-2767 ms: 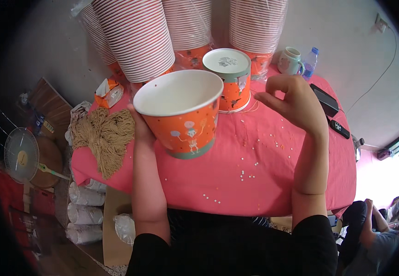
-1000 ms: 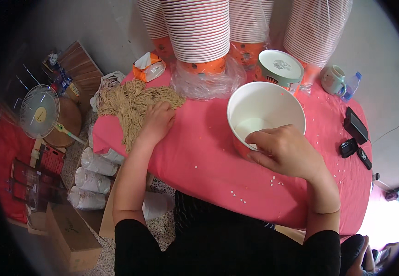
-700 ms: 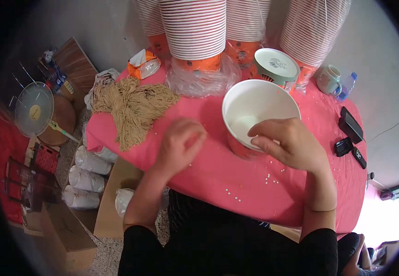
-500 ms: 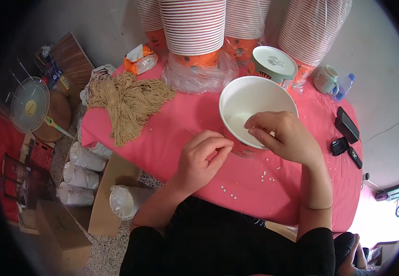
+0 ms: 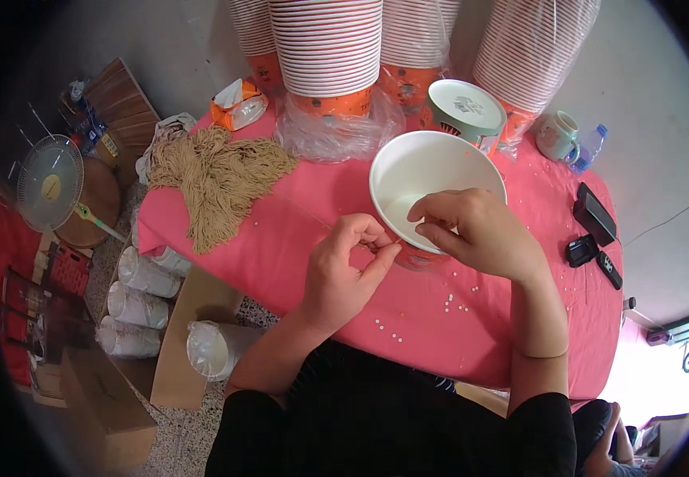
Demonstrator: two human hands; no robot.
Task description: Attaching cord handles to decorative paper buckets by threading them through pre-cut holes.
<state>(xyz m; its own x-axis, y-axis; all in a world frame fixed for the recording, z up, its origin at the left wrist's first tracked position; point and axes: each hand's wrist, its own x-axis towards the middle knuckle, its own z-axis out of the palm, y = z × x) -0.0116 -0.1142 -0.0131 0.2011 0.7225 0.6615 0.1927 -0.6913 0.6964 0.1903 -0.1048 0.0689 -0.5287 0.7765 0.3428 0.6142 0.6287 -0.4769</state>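
Observation:
A large white paper bucket [image 5: 440, 151] stands on the pink-covered table. My right hand [image 5: 475, 230] hangs over its near rim, fingers curled and thumb close to the index finger. Just left of the bucket, my left hand [image 5: 348, 266] has its thumb and index finger brought together in a pinch. Whatever either hand holds is too small to make out. A faint thin line runs over the cloth near my left hand. Several tiny white discs [image 5: 450, 302] lie scattered on the cloth in front of the bucket, with a few orange specks among them.
Tall stacks of paper buckets [image 5: 327, 48] line the back, beside an upturned lidded tub [image 5: 465, 107]. Tan yarn [image 5: 221, 183] lies at left. A mug [image 5: 557, 137], bottle [image 5: 589, 149] and black case [image 5: 595, 215] stand right. Wrapped cups [image 5: 133, 306] and cardboard boxes [image 5: 106, 397] occupy the floor.
My left index finger has bent and arched more, its tip staying near the thumb. The right hand keeps nearly the same place over the bucket. The whole view has shifted slightly.

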